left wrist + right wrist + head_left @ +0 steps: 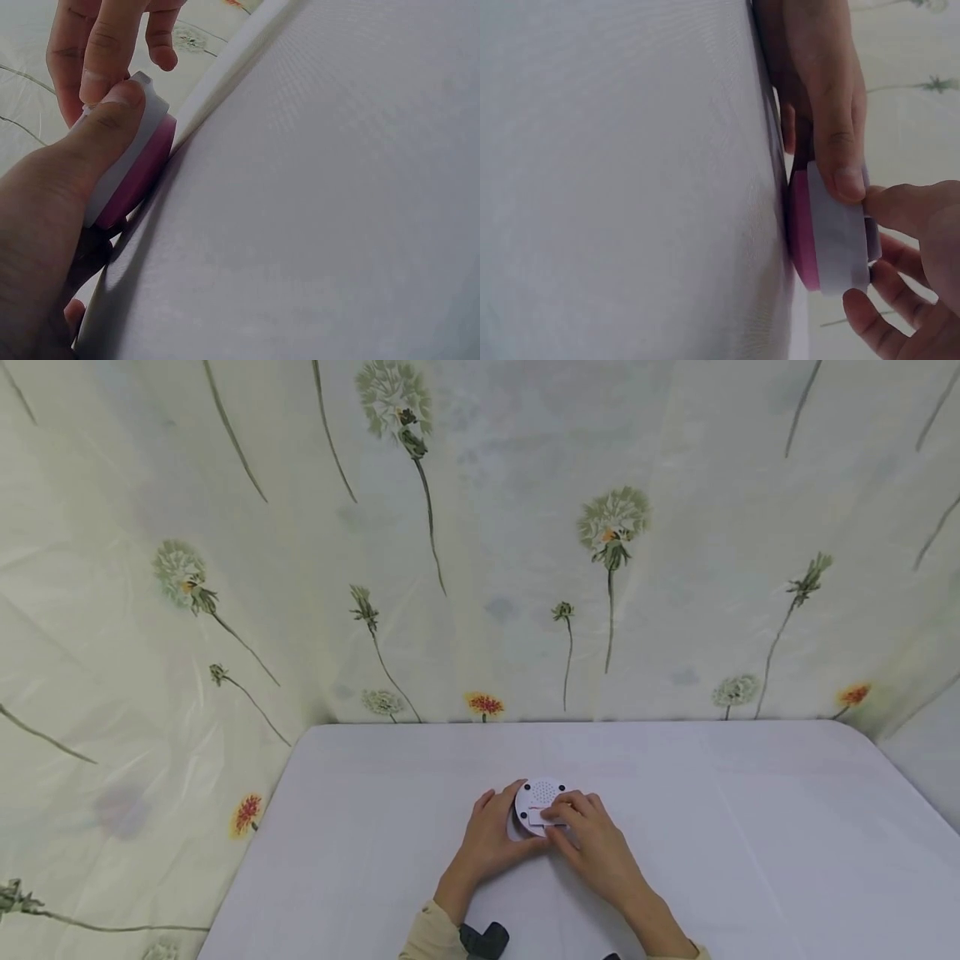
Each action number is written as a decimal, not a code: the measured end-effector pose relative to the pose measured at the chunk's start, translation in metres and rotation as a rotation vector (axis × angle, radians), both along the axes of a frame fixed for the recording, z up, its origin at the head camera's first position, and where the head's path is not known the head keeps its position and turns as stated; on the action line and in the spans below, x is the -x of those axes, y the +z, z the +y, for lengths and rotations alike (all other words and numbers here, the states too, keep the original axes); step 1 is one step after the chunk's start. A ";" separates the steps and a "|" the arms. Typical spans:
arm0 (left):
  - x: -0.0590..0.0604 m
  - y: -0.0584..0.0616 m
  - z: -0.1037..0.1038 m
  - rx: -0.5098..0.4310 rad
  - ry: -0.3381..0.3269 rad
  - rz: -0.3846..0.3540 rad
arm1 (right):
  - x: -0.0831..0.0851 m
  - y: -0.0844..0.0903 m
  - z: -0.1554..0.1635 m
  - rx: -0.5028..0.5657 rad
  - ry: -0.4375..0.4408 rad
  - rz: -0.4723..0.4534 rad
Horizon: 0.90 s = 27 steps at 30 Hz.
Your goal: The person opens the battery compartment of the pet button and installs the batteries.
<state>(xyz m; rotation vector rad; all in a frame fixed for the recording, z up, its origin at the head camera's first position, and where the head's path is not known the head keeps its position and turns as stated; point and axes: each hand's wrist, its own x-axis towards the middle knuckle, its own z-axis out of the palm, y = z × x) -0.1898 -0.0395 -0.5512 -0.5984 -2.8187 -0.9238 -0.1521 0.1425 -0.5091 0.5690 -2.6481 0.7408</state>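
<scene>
A round white device [543, 792] with a pink lower part lies face down on the table, its back showing a patch of small holes and dark round feet. My left hand [491, 839] grips it from the left, thumb along the near edge and fingers round the far side. My right hand [596, 847] pinches a small white rectangular cover [536, 817] on the near part of the back. In the right wrist view the cover [873, 238] stands slightly proud of the white rim; the right fingertips partly hide it. The pink part [142, 176] faces the table in the left wrist view.
The table [375, 793] has a plain white cloth, with its far edge against a hanging sheet [510, 527] printed with dandelions. A black wrist mount [486, 939] sits at the left sleeve.
</scene>
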 end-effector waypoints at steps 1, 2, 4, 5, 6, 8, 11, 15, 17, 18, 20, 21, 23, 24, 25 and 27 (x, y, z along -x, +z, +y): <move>0.000 0.000 0.000 -0.002 -0.001 -0.004 | 0.000 -0.001 0.000 0.000 -0.003 -0.002; -0.001 0.001 0.000 -0.005 -0.003 -0.005 | 0.000 -0.001 0.000 0.000 -0.004 -0.003; -0.001 0.001 0.000 -0.010 -0.004 0.000 | -0.001 -0.001 0.001 0.000 -0.006 0.002; -0.002 0.002 0.000 -0.011 -0.004 0.004 | -0.001 -0.001 0.000 0.002 -0.005 0.005; -0.002 0.002 0.000 -0.014 -0.005 0.010 | 0.000 -0.001 0.000 0.005 -0.004 0.009; -0.002 0.003 0.000 -0.019 -0.007 0.022 | 0.000 0.000 0.000 0.007 -0.002 0.022; -0.002 0.003 -0.001 -0.019 -0.013 0.029 | 0.000 0.000 0.000 0.013 -0.004 0.030; -0.002 0.003 -0.001 -0.023 -0.017 0.023 | -0.001 0.000 -0.001 0.019 -0.017 0.030; -0.003 0.004 -0.001 -0.024 -0.017 0.021 | -0.001 0.000 -0.001 0.022 -0.024 0.029; -0.003 0.004 0.000 -0.026 -0.017 0.022 | -0.001 0.000 -0.001 0.025 -0.027 0.028; -0.003 0.004 0.000 -0.028 -0.017 0.022 | -0.001 0.001 -0.002 0.029 -0.034 0.027; -0.003 0.004 0.000 -0.028 -0.016 0.022 | -0.001 0.001 -0.003 0.032 -0.037 0.024; -0.002 0.003 0.000 -0.028 -0.016 0.021 | -0.002 0.001 -0.003 0.042 -0.046 0.018; -0.002 0.003 -0.001 -0.031 -0.015 0.020 | -0.002 0.001 -0.004 0.046 -0.052 0.015; -0.002 0.003 -0.001 -0.033 -0.015 0.020 | -0.002 0.001 -0.004 0.052 -0.057 0.011; -0.002 0.002 -0.001 -0.035 -0.015 0.023 | -0.002 0.000 -0.005 0.070 -0.067 -0.001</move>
